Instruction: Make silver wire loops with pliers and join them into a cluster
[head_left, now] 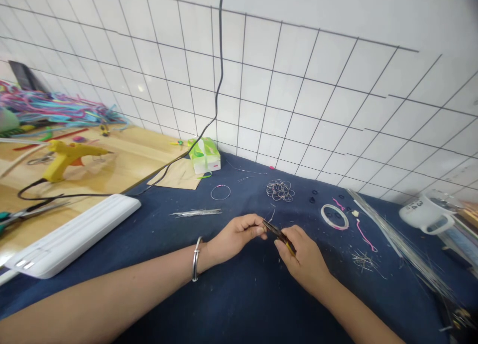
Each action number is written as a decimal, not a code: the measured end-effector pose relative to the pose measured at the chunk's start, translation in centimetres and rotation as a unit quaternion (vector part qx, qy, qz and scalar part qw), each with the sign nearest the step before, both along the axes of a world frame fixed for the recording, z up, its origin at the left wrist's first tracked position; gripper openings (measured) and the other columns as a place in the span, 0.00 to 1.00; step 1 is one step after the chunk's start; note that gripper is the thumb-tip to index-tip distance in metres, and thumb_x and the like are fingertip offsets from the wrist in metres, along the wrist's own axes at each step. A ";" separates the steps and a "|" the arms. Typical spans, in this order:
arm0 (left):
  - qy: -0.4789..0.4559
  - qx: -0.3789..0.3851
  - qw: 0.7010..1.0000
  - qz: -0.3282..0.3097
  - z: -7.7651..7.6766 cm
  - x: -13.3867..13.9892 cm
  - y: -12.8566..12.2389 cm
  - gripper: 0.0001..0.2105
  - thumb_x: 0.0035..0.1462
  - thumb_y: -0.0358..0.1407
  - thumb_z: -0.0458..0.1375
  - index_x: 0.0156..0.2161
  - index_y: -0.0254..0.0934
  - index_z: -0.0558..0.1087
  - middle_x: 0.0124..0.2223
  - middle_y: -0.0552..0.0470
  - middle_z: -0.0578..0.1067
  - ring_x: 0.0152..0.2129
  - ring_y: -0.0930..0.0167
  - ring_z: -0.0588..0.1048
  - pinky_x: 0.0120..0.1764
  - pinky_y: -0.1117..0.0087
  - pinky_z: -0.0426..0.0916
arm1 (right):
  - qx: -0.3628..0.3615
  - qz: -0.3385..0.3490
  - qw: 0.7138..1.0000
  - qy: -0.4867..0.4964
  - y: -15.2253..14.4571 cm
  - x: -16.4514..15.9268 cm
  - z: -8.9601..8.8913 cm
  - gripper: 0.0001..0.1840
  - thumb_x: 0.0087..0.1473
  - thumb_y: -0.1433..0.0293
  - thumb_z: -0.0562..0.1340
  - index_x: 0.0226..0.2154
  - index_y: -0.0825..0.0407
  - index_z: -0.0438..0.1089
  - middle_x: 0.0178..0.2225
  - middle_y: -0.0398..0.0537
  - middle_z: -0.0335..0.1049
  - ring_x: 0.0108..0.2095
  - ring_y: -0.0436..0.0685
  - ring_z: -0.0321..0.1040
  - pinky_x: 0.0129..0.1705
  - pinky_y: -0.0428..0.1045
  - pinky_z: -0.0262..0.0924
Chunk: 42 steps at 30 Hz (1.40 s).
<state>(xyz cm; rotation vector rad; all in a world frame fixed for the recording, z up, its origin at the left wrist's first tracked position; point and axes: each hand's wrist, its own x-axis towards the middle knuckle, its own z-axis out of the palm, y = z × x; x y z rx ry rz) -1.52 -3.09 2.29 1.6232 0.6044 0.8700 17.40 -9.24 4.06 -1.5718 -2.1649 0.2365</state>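
My left hand (239, 236) is closed in a pinch on a thin wire (272, 214), whose twisted end sticks up past the fingertips. My right hand (304, 254) is wrapped round pliers with yellow-and-dark handles (288, 242). The dark jaws of the pliers meet the wire right at my left fingertips; whether they bite on it I cannot tell. Beyond my hands lies a tangle of wire loops (280, 190). A single wire ring (220, 192) and a bundle of straight cut wires (197, 212) are on the blue cloth to the left.
At left are a white power strip (74, 234), scissors (22, 214) and a yellow glue gun (70, 157). A tissue pack (204, 156) stands by the wall. On the right are a tape roll (334, 217), wire scraps (363, 260), long wires (403, 249) and a white mug (420, 214). A black cable (220, 60) hangs down.
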 end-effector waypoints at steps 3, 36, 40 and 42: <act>-0.044 -0.059 0.997 -0.019 -0.3 0.1 0.0 0.07 0.57 0.34 0.52 0.34 0.32 0.69 0.33 0.51 0.72 0.32 0.72 0.70 0.40 0.69 0.63 | -0.003 -0.001 1.000 0.003 -0.1 0.0 0.1 0.09 0.57 0.65 0.50 0.31 0.51 0.61 0.30 0.45 0.60 0.31 0.53 0.58 0.33 0.47 0.54; 0.007 -0.003 1.000 -0.022 -0.4 0.1 0.2 0.09 0.58 0.36 0.50 0.32 0.33 0.69 0.33 0.50 0.73 0.33 0.71 0.70 0.41 0.68 0.63 | -0.010 -0.029 0.999 -0.026 -0.4 -0.4 0.0 0.11 0.57 0.63 0.49 0.31 0.50 0.63 0.28 0.45 0.61 0.29 0.52 0.60 0.32 0.46 0.55; 0.007 -0.001 0.999 0.045 -0.3 0.0 0.3 0.09 0.59 0.35 0.49 0.33 0.34 0.68 0.28 0.53 0.71 0.30 0.73 0.70 0.40 0.69 0.62 | -0.020 -0.033 0.998 -0.043 -0.2 -0.1 0.2 0.11 0.57 0.63 0.50 0.32 0.50 0.63 0.29 0.45 0.62 0.30 0.52 0.60 0.30 0.46 0.55; -0.008 -0.018 0.996 0.090 -0.3 -0.1 0.5 0.08 0.59 0.35 0.49 0.33 0.35 0.67 0.25 0.55 0.69 0.28 0.73 0.70 0.38 0.69 0.62 | -0.010 -0.030 0.997 -0.065 -0.1 0.1 0.3 0.10 0.56 0.63 0.51 0.32 0.50 0.63 0.30 0.45 0.62 0.30 0.52 0.61 0.30 0.46 0.55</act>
